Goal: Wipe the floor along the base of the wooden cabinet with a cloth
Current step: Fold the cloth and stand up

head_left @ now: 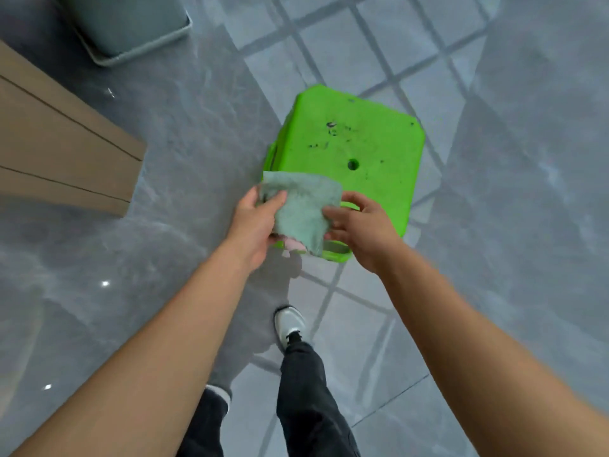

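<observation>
Both bare hands, left hand [255, 222] and right hand [364, 227], pinch a folded grey-green cloth [301, 209] above a bright green plastic stool [352, 153].

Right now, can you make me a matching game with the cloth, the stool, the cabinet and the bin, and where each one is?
Things:
1. cloth
2. stool
3. cabinet
4. bin

Places:
A. top left corner, on the floor
B. held in both hands
C. left edge, brown wood
D. middle, bright green, behind the hands

Pairs: 1-B, 2-D, 3-C, 4-A. The left hand and right hand both hold the cloth, above the stool's near edge.
</observation>
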Tool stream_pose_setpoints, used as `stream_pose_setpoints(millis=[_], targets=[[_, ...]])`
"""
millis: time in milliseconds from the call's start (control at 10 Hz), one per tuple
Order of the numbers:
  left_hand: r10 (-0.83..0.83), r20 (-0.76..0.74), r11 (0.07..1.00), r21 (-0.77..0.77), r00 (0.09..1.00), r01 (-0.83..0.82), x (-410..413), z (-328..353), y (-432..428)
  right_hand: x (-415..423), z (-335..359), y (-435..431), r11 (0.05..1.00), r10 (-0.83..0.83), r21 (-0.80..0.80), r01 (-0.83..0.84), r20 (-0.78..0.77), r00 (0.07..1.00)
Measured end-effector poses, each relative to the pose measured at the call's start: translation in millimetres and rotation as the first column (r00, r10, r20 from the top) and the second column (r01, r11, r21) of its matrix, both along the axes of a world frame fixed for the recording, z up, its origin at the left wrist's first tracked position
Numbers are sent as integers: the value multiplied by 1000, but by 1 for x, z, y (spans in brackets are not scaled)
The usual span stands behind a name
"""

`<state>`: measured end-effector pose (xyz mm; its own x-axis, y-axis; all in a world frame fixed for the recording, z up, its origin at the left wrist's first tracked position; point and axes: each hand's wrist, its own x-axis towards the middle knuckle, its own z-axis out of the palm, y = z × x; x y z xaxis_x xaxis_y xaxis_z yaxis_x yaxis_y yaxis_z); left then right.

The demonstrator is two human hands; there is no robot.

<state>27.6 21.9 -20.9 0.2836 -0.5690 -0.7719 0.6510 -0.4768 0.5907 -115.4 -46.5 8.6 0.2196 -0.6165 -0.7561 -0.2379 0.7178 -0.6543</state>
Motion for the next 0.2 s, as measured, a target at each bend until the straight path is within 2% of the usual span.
stream_pose_setpoints(millis=[100, 200], targets=[[-19, 54, 992, 129, 998, 12, -8, -14, -28, 4, -21, -26, 1000, 3, 25, 0, -102, 995], [-83, 259, 964, 265, 962, 12, -6, -17, -14, -4, -35, -19, 977, 165, -76, -201, -335, 928]])
